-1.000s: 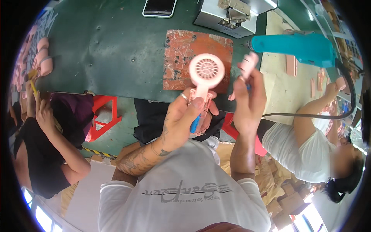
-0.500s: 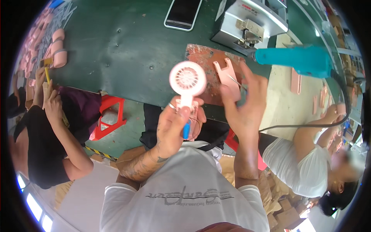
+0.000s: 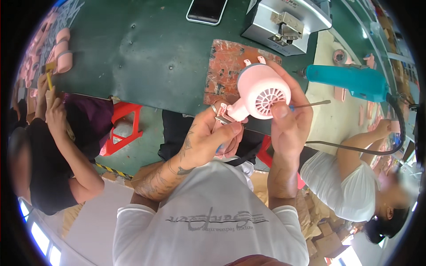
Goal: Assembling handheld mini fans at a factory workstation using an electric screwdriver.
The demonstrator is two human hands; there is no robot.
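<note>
A pink handheld fan with a round slotted grille is tilted between my two hands. My left hand is closed round its handle, where the casing is open and a blue part shows below the fingers. My right hand grips the fan's head, thumb on the grille. A screwdriver is tucked in the same hand, its thin metal shaft pointing right. Behind the fan's head, two prongs of a pink shell piece stick out; whether my right hand holds it is hidden.
A worn reddish board lies on the green table. Beyond are a phone and a silver machine. A turquoise electric screwdriver with a black cable is at right. Co-workers sit on both sides, the left one holding a yellow-handled tool.
The fan has tilted over to the right, its head now in my right hand, which was apart from it before. The shell piece is now mostly hidden behind the fan.
</note>
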